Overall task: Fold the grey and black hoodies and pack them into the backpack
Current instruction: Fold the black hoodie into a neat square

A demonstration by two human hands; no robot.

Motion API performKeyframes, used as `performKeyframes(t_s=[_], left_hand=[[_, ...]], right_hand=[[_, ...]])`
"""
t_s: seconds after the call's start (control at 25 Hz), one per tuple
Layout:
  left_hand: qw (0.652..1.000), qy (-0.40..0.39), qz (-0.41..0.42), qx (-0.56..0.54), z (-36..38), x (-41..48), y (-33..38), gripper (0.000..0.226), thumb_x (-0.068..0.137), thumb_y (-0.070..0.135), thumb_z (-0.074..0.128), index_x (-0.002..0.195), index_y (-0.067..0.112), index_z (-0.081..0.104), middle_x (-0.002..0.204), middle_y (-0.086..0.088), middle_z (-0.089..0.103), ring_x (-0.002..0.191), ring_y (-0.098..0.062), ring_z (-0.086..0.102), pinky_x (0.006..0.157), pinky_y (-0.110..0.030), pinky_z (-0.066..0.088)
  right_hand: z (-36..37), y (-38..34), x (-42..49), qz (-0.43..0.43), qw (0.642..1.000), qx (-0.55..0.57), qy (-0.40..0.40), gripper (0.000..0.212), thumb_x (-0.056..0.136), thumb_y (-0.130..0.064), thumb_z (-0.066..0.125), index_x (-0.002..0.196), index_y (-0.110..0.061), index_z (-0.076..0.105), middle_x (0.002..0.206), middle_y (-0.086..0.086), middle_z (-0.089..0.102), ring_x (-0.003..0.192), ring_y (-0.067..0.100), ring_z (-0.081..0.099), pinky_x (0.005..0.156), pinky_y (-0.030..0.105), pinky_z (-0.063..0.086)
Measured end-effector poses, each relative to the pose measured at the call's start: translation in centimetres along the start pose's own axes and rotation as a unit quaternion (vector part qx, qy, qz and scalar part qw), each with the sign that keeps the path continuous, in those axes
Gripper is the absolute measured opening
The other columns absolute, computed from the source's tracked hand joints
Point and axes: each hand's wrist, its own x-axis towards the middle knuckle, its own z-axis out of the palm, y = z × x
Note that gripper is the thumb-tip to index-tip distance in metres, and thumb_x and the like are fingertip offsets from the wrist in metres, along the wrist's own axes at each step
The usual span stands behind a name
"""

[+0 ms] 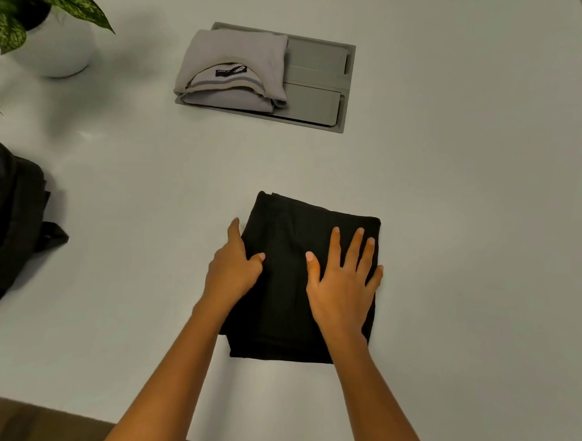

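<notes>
The black hoodie (300, 280) is laid folded on the white table (466, 228). Its left edge is pinched by the left hand (234, 271), thumb on top. Its top is pressed by the right hand (342, 282), held flat with fingers spread. The backpack (9, 228) is seen well left of the black hoodie. Beyond the black hoodie, the folded grey hoodie (233, 67) is laid on a grey panel (322, 88). Beyond and far left, a potted plant (54, 40) is set.

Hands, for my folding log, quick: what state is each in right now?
Left hand: thumb over the folded black fabric hoodie's left edge, gripping it.
Right hand: open, pressed flat on the same hoodie.
</notes>
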Motion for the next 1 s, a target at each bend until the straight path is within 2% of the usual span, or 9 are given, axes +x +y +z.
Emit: performKeyframes(t_s=[0.12,0.24,0.32,0.4,0.52,0.6,0.72,0.84,1.0], left_hand=[[0.955,0.157,0.179,0.177,1.9,-0.8,0.2,0.072,0.092,0.016,0.055,0.155,0.018,0.021,0.15,-0.013,0.035,0.137,-0.031,0.035,0.113,-0.053,0.029],[0.931,0.121,0.283,0.195,4.9,-0.4,-0.3,0.057,0.101,0.032,0.036,0.154,0.015,0.024,0.16,-0.005,0.026,0.15,-0.023,0.018,0.117,-0.058,0.022],[0.928,0.112,0.267,0.233,6.4,-0.8,-1.4,0.061,0.104,0.045,0.022,0.156,0.015,0.016,0.164,-0.004,0.012,0.152,-0.021,0.005,0.12,-0.057,0.015],[0.928,0.111,0.247,0.256,7.5,-1.5,-1.9,0.073,0.101,0.058,0.019,0.157,0.013,0.007,0.165,-0.006,0.002,0.152,-0.021,-0.003,0.122,-0.053,0.006],[0.927,0.116,0.239,0.265,8.0,-2.5,-2.4,0.09,0.094,0.071,0.025,0.157,0.01,0.006,0.165,-0.007,0.0,0.152,-0.021,-0.004,0.122,-0.051,0.005],[0.93,0.106,0.225,0.27,7.9,-2.4,-2.3,0.094,0.091,0.076,0.026,0.157,0.011,0.006,0.165,-0.006,0.0,0.152,-0.021,-0.004,0.122,-0.052,0.008],[0.931,0.097,0.215,0.28,7.8,-2.4,-2.2,0.104,0.084,0.086,0.024,0.157,0.014,0.006,0.165,-0.005,0.0,0.152,-0.023,-0.003,0.121,-0.053,0.009],[0.926,0.086,0.222,0.294,7.7,-2.3,-2.1,0.112,0.074,0.095,0.024,0.158,0.022,0.007,0.165,-0.009,-0.001,0.152,-0.029,-0.005,0.12,-0.058,0.007],[0.919,0.08,0.23,0.311,7.5,-2.2,-2.0,0.116,0.064,0.101,0.024,0.156,0.033,0.009,0.164,-0.015,-0.003,0.15,-0.037,-0.006,0.115,-0.067,0.005]], right_hand=[[0.5,-0.3,0.0,0.006,1.0,-0.017,0.001,0.069,0.096,-0.064,0.021,0.156,-0.031,0.012,0.163,0.013,0.007,0.15,0.036,0.003,0.115,0.062,0.017],[0.0,-0.2,0.0,0.0,1.0,-0.003,-0.02,0.063,0.098,-0.061,0.018,0.155,-0.036,0.003,0.164,0.008,-0.005,0.15,0.031,-0.009,0.117,0.06,0.008],[-1.2,0.4,1.2,0.009,0.997,0.065,-0.03,0.057,0.101,-0.053,0.021,0.155,-0.037,0.009,0.164,0.003,-0.002,0.151,0.023,-0.008,0.118,0.057,0.001],[-1.8,0.7,3.6,-0.015,0.993,0.119,0.01,0.051,0.103,-0.046,0.028,0.151,-0.031,0.028,0.163,0.003,0.015,0.151,0.02,0.005,0.119,0.052,0.002],[-1.1,-0.2,7.5,-0.082,0.995,0.054,0.031,0.042,0.102,-0.044,0.036,0.134,-0.021,0.053,0.142,0.01,0.048,0.136,0.027,0.036,0.115,0.05,0.018],[-0.5,-0.7,9.3,-0.101,0.994,-0.001,0.036,0.035,0.102,-0.04,0.037,0.117,-0.017,0.06,0.118,0.01,0.059,0.114,0.028,0.046,0.102,0.046,0.03],[-0.1,-0.1,10.8,-0.098,0.992,-0.016,0.081,0.03,0.103,-0.033,0.04,0.104,-0.014,0.063,0.102,0.01,0.061,0.097,0.028,0.047,0.084,0.041,0.034],[-0.2,-0.2,11.4,-0.097,0.993,-0.014,0.071,0.029,0.102,-0.034,0.042,0.107,-0.015,0.064,0.106,0.01,0.06,0.1,0.028,0.047,0.086,0.042,0.035],[-0.7,0.9,7.7,-0.082,0.992,0.062,0.067,0.042,0.101,-0.045,0.04,0.136,-0.025,0.052,0.141,0.009,0.048,0.133,0.028,0.038,0.106,0.048,0.031]])
